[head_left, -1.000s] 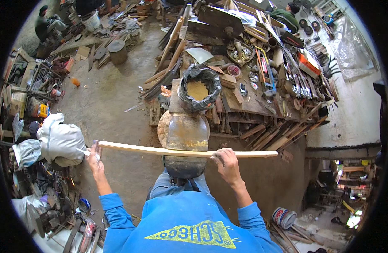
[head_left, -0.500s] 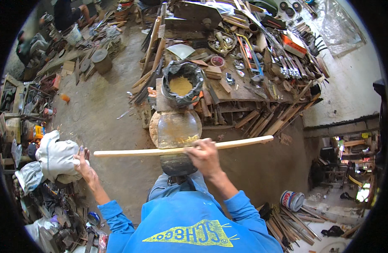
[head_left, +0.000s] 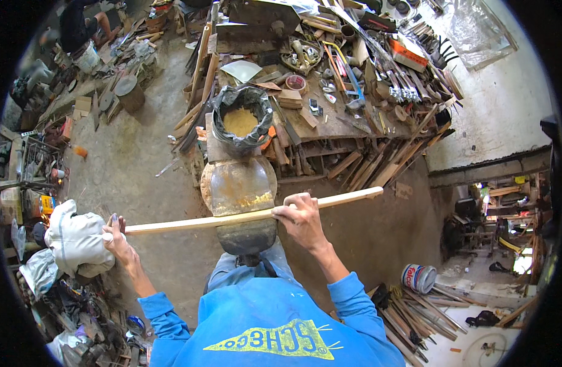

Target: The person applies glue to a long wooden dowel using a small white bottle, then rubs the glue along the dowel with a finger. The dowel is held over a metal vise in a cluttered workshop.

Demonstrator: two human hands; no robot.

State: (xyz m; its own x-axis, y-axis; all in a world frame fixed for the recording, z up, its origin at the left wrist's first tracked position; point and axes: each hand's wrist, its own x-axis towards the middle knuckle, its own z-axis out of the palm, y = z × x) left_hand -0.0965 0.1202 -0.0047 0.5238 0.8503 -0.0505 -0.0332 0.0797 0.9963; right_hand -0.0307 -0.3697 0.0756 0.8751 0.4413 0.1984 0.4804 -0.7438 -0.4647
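Left hand (head_left: 114,237) grips one end and right hand (head_left: 300,215) clasps the middle of a long pale wooden strip (head_left: 244,216), likely light, stiff yet slightly springy, best held spread apart

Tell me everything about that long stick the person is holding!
The stick is long, thin and pale, and looks like bare wood. It lies almost level across the picture, its right end a little higher. The left hand grips its left end, and the right hand closes over it past the middle, so the right end juts out free. It crosses over a big round jar.
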